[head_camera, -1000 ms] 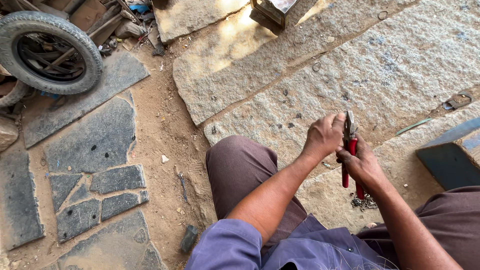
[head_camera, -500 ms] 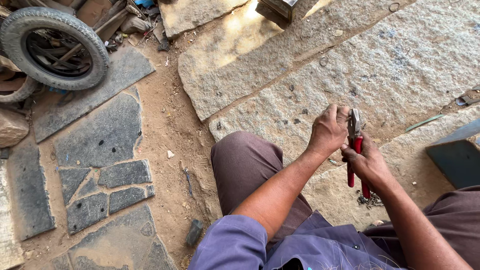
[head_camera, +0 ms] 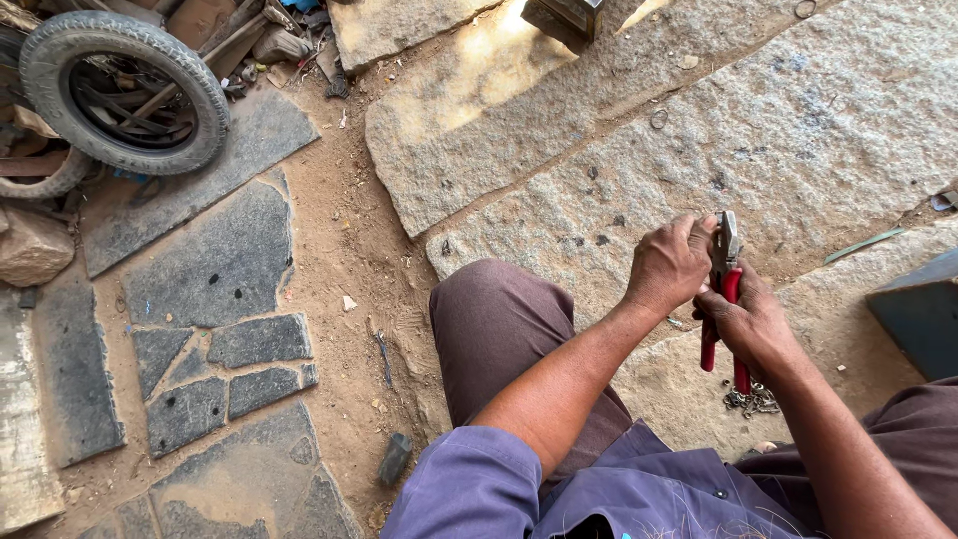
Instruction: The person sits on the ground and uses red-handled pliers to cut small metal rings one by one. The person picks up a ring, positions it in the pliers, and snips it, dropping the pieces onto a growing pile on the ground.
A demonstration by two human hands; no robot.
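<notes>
Between my knees and out past them lie the big rough granite slabs [head_camera: 798, 130], pale and speckled, butted edge to edge, with a strip of sandy dirt [head_camera: 349, 250] running down their left side. Left of that strip sit flat dark paving stones [head_camera: 215, 265], and beyond them, at the far left, a small rubber tyre [head_camera: 125, 90] lies among scrap. A dark metal block [head_camera: 918, 309] sits on the ground at my right edge, well apart from my hands.

Both hands are together just above my right thigh. My right hand [head_camera: 748, 324] is clamped around the red handles of the pliers [head_camera: 723, 289], and my left hand [head_camera: 671, 265] is closed against the steel head from the left side, fingers curled at the nose. Whether anything small is pinched there I cannot tell; my fingers cover it. The tool's long axis runs nearly straight away from me: handles low and toward my body, head pointing up and out over the stone. My right hand holds the handles; my left is the one at the working end.

Just beneath the handle tips, a small heap of metal chain links [head_camera: 750, 399] lies on the slab, near but not touching the tool. Nothing stands between my hands and that heap. A small dark bolt-like piece [head_camera: 395, 457] lies in the dirt by my left knee.
</notes>
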